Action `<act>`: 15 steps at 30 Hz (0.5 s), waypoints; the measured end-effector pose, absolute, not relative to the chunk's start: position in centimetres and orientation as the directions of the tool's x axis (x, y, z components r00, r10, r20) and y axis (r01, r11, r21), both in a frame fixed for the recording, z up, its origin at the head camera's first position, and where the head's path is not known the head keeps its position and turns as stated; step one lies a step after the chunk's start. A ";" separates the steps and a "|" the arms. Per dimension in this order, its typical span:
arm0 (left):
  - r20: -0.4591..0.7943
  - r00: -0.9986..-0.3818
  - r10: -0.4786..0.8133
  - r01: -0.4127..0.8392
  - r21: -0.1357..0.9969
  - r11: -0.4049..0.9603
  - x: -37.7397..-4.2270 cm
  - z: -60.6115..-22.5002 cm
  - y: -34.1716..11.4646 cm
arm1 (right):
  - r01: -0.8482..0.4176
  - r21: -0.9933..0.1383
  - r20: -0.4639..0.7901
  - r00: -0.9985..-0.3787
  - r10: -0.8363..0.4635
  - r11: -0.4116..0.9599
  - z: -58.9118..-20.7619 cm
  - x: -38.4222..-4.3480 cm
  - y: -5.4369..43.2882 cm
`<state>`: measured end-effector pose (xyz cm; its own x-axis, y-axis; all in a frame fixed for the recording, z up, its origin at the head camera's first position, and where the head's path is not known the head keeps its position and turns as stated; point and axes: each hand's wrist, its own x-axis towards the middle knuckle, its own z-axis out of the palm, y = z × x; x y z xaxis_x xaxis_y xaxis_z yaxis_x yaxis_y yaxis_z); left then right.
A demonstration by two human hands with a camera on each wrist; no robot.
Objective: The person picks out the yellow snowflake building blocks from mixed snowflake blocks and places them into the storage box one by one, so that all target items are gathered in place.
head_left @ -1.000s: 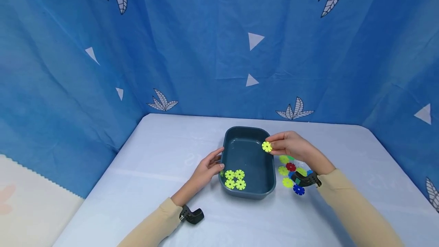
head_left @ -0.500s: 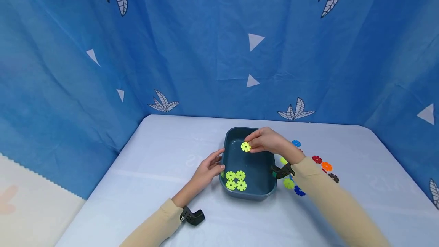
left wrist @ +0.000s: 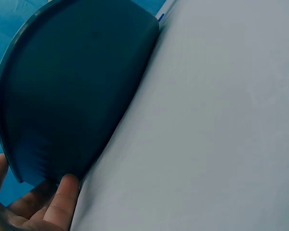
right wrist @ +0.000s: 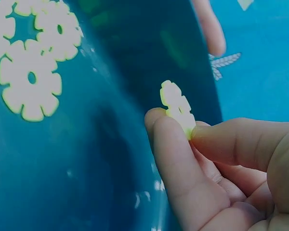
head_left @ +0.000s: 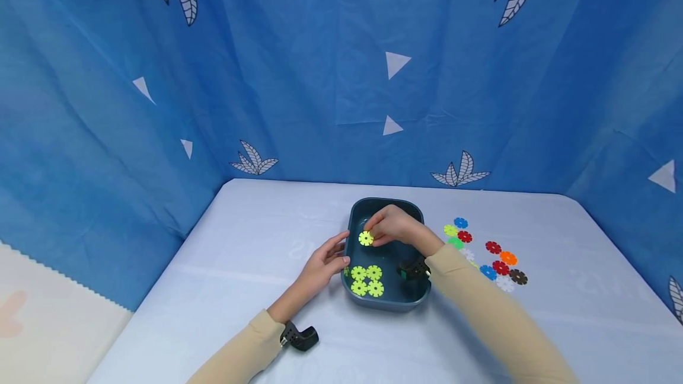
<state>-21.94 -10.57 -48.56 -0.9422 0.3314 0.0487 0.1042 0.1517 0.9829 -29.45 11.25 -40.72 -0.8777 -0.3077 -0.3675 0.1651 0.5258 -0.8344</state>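
In the head view, a dark teal plastic bin (head_left: 386, 257) stands on the white-covered table. My right hand (head_left: 392, 223) is inside it, above the floor near the left wall. Thumb and fingertips pinch a yellow-green snowflake disc (head_left: 365, 238), which the right wrist view shows nearly edge-on. Several more yellow-green discs (head_left: 374, 288) lie grouped flat at the bin's near left corner. My left hand (head_left: 322, 262) rests against the left side of the bin with spread, relaxed fingers. The left wrist view shows its fingertips (left wrist: 66, 192) at the bin's outer wall (left wrist: 82, 91).
To the right of the bin, loose snowflake discs lie scattered: red (head_left: 493, 247), orange (head_left: 508, 258), brown (head_left: 518, 277), blue (head_left: 460, 223), green, white and yellow-green. A blue curtain (head_left: 331, 76) hangs behind the table. My right forearm (head_left: 491, 307) covers part of the table there.
My right hand has carried the yellow-green disc leftward from the bin's right rim, over the bin and down inside it. My left hand stays at the bin's side.
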 end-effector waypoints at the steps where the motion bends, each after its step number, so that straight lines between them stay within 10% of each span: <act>1: 0.048 -0.942 0.332 0.104 0.983 0.153 -21.9 -48.5 -10.5 | 0.162 -0.831 -0.368 -0.878 -0.307 0.532 -40.9 -29.4 11.1; 15: 0.046 -0.943 0.328 0.103 0.982 0.158 -21.7 -48.4 -10.6 | 0.163 -0.774 -0.402 -0.874 -0.275 0.612 -42.2 -28.9 9.8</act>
